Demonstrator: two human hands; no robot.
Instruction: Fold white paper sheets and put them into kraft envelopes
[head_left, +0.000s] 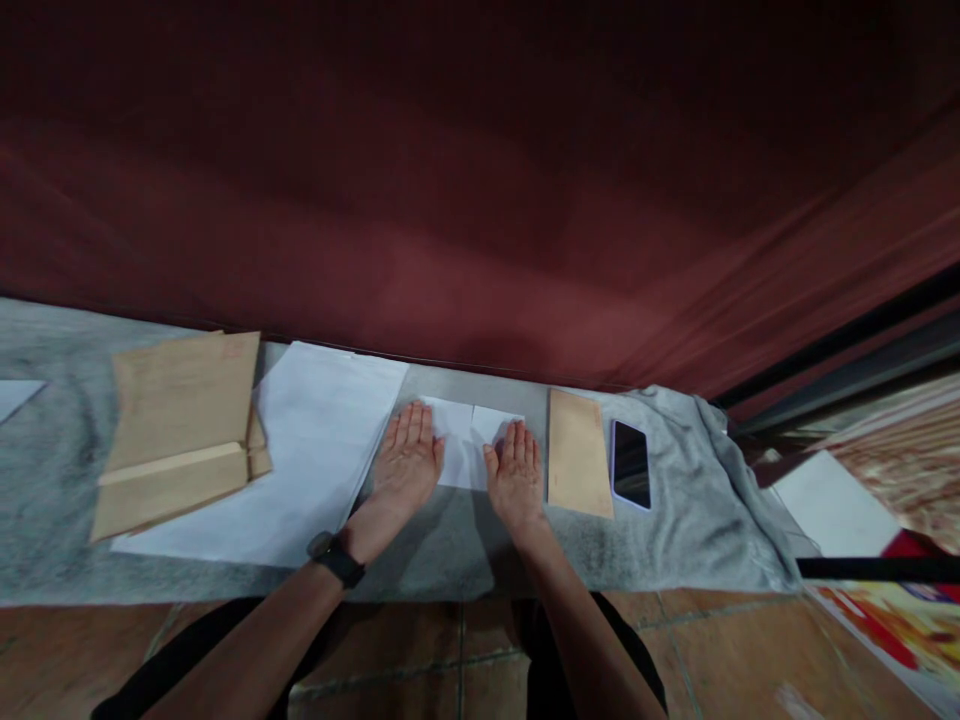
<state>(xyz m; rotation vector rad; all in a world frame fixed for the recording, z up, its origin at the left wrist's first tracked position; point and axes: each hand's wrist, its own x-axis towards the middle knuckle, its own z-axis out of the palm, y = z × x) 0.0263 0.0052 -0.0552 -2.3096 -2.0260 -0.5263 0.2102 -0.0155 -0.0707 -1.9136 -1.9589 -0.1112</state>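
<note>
A small folded sheet of white paper (456, 470) lies on the grey cloth between my hands, its two flaps meeting near the middle. Flat on its left side rests my left hand (407, 455), fingers stretched out, thumb towards the centre. My right hand (516, 475) lies the same way on the paper's right side, with fingers extended. Neither hand grips anything. Just right of my right hand is a brown envelope (579, 455). Left of my left hand spread large white sheets (315, 440), partly covered by a stack of brown envelopes (184, 400).
A phone (631, 465) with a pale case lies right of the single envelope. The grey cloth (690, 500) covers a narrow surface, with a dark red curtain (450, 250) behind it. Tiled floor (390, 670) shows below. A dark bar (877, 569) stands at the right.
</note>
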